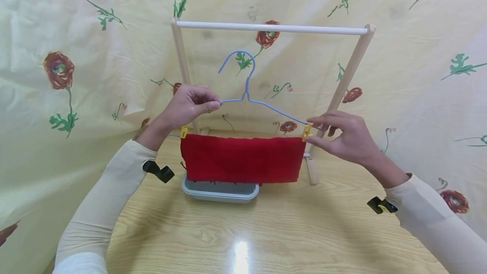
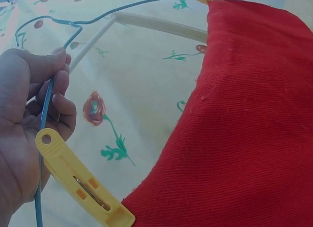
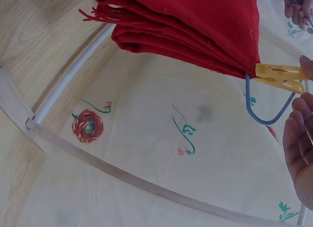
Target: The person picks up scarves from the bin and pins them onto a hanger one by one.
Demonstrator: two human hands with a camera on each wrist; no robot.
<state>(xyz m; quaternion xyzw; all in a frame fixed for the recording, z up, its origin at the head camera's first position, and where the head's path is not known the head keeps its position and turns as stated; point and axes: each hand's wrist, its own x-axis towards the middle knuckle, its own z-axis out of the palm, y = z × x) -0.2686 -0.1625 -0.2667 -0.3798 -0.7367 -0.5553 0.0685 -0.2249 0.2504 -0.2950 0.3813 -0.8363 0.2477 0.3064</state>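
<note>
A folded red scarf with fringed edges hangs along the bottom of a blue wire hanger. Yellow clothespins hold its two top corners, one on the left and one on the right. My left hand pinches the left shoulder of the hanger between thumb and fingers, above the left clothespin. At the opposite corner my right hand pinches the right clothespin between thumb and fingers, beside the hanger's bent end. Fringe strands stick out from the scarf's layered folds.
Behind the hanger stands a rack with a white top bar and wooden side posts. A light blue-grey tray sits on the wood-grain table, partly under the scarf. A flowered cloth covers the background.
</note>
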